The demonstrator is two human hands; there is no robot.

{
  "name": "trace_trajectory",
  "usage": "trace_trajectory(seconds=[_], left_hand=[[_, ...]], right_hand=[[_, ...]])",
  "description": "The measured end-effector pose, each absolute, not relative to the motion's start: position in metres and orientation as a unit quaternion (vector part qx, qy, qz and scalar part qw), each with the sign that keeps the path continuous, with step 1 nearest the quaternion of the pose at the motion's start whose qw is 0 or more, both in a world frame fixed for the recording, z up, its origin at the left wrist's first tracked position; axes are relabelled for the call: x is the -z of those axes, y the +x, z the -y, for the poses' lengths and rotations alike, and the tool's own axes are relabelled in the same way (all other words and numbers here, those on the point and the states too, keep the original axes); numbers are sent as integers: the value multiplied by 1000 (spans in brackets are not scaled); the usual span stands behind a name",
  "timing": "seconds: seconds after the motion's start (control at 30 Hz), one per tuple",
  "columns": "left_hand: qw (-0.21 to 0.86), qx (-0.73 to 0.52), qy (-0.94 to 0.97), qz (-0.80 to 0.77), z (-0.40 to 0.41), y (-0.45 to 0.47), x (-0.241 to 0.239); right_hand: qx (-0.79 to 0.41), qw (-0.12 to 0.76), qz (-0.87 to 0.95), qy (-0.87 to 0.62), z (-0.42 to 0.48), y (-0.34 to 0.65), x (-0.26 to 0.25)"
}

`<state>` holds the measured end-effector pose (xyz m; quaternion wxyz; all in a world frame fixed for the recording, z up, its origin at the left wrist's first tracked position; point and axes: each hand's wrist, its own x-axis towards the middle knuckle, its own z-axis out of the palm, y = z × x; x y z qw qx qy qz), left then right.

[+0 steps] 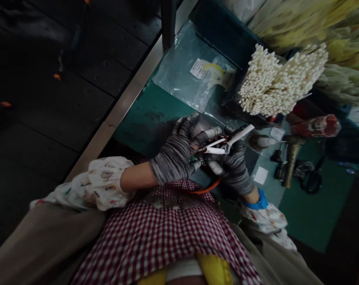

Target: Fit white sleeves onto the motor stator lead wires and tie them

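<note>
My left hand (pixel 176 152), in a grey striped knit glove with pale fingertip covers, closes around one side of a small wired part. My right hand (pixel 235 164), gloved alike and with a blue band at the wrist, grips the other side. Between the fingers show white sleeves (pixel 216 151) on the wires, with copper-coloured and green bits near them. One longer white sleeve (pixel 241 134) sticks out to the upper right. Most of the part's body is hidden by the fingers. An orange cable (pixel 207 189) curves just below the hands.
Clear plastic bags (pixel 179 67) lie on the green bench top (pixel 310 221). A thick bundle of white sleeves (pixel 265 87) stands upright in a dark bin. At right are a hammer (pixel 292 162), black scissors (pixel 312 178) and a red can-like container (pixel 318 126). A metal edge (pixel 120 111) bounds the bench.
</note>
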<state>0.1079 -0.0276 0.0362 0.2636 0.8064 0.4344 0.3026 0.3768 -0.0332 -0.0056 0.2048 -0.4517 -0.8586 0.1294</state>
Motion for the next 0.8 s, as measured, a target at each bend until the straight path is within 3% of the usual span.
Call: trace_trajectory(seconds=[0.1,0.4,0.57,0.67,0.73,0.8], left_hand=[[258,-307,809,-430,28,106,-34],[305,-323,771,-457,29,104,-34],[403,-331,755,-398,-18,75,-24],[457,-277,753,-383,-45,53,-21],[405,-250,766,-432,-49,45,-24],[288,-255,780,-494,-41,42,-29]], right_hand=[[-144,240,859,-428,35,373,2],[-123,226,811,-526,52,354,-8],[-184,191,857,-442,0,345,-29],[-255,220,862,-379,-32,339,-30],[-294,249,845,-372,-45,335,-21],[-319,290,814,-389,-50,329,-8]])
